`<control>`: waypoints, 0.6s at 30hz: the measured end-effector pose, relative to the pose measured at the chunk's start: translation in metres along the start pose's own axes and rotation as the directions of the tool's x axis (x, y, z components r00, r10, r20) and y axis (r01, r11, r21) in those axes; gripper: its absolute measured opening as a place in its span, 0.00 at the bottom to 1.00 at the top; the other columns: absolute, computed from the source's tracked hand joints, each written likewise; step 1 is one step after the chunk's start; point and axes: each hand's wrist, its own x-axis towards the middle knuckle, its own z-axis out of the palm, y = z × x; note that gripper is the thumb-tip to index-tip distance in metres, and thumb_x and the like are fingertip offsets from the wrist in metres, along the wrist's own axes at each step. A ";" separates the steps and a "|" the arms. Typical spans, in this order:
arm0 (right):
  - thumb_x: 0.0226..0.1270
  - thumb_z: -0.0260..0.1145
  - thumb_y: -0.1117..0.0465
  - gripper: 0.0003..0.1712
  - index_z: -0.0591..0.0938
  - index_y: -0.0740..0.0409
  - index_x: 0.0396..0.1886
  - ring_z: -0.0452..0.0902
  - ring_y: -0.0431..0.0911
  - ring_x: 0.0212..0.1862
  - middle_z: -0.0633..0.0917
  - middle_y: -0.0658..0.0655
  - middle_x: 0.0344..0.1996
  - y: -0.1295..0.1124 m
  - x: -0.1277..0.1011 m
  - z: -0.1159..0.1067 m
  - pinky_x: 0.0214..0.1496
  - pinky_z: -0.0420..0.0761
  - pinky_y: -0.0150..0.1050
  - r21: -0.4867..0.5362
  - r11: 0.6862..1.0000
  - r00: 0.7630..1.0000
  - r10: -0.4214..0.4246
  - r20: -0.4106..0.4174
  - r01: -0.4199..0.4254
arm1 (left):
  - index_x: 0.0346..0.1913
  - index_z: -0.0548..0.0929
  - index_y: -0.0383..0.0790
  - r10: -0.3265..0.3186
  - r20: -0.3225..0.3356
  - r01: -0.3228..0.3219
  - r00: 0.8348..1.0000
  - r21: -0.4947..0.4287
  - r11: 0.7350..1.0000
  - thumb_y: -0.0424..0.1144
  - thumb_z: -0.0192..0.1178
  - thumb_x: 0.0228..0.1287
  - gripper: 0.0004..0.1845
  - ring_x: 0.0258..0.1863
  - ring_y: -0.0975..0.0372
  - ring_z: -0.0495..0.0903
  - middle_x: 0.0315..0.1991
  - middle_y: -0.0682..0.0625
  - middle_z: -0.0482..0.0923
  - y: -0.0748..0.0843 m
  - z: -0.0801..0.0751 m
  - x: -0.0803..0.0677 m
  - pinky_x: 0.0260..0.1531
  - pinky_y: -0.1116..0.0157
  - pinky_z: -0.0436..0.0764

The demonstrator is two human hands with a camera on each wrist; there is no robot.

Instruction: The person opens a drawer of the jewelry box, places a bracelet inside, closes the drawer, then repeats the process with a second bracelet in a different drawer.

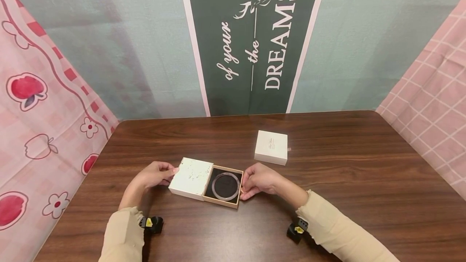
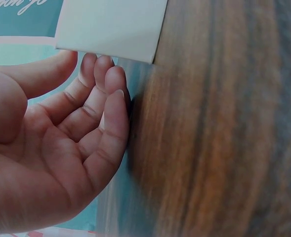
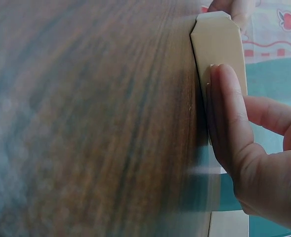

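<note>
A white slide-out gift box sleeve (image 1: 191, 176) lies on the table with its tan drawer (image 1: 221, 202) drawn out to the right. Inside the drawer, a pale round bangle (image 1: 214, 187) sits on black lining. My left hand (image 1: 157, 174) holds the sleeve's left end, thumb at the top edge; in the left wrist view, its fingertips meet the white sleeve (image 2: 110, 27). At the drawer's right end, my right hand (image 1: 260, 179) grips with thumb and fingers. The right wrist view shows those fingers against the tan end face (image 3: 217, 42); whether they pinch a tab is hidden.
Behind and to the right stands a second white box (image 1: 271, 146), closed, with a small ribbon tab on its right side. The brown wooden table (image 1: 346, 165) meets hanging cloths at the back and sides.
</note>
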 end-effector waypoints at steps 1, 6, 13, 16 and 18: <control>0.51 0.52 0.84 0.07 0.71 0.73 0.23 0.79 0.49 0.23 0.74 0.61 0.18 0.000 0.000 0.000 0.33 0.81 0.43 0.000 1.000 1.000 0.000 -0.001 0.000 | 0.36 0.76 0.27 0.001 0.000 -0.001 1.000 -0.001 1.000 0.40 0.56 0.64 0.14 0.28 0.61 0.73 0.27 0.48 0.71 0.000 0.000 0.000 0.34 0.62 0.79; 0.49 0.52 0.84 0.08 0.70 0.72 0.22 0.79 0.49 0.23 0.75 0.62 0.19 0.002 0.000 0.001 0.33 0.81 0.43 0.015 1.000 1.000 -0.005 0.000 0.005 | 0.36 0.76 0.26 0.017 0.020 -0.016 1.000 -0.013 1.000 0.39 0.55 0.65 0.14 0.28 0.61 0.73 0.27 0.48 0.72 0.000 -0.001 0.000 0.34 0.62 0.79; 0.49 0.51 0.85 0.08 0.70 0.72 0.22 0.79 0.50 0.23 0.75 0.63 0.19 0.003 0.000 0.001 0.34 0.81 0.43 0.035 0.999 1.000 0.002 0.003 -0.002 | 0.37 0.76 0.25 0.018 0.023 -0.018 1.000 -0.014 1.000 0.39 0.55 0.65 0.15 0.29 0.62 0.73 0.28 0.48 0.72 -0.002 -0.001 0.001 0.35 0.62 0.79; 0.49 0.51 0.85 0.08 0.70 0.73 0.23 0.80 0.51 0.23 0.76 0.63 0.19 0.003 0.000 0.002 0.34 0.81 0.43 0.040 0.999 1.000 0.007 0.004 -0.007 | 0.37 0.76 0.26 0.017 0.021 -0.017 1.000 -0.014 1.000 0.39 0.55 0.65 0.15 0.29 0.62 0.74 0.27 0.48 0.72 -0.002 -0.001 0.002 0.35 0.62 0.79; 0.50 0.52 0.85 0.07 0.70 0.73 0.23 0.80 0.51 0.24 0.76 0.63 0.19 0.003 0.000 0.002 0.34 0.81 0.43 0.038 0.999 1.000 0.010 0.003 -0.010 | 0.36 0.76 0.26 0.017 0.022 -0.017 1.000 -0.015 1.000 0.39 0.55 0.65 0.15 0.28 0.61 0.73 0.27 0.48 0.72 -0.002 -0.001 0.002 0.35 0.62 0.79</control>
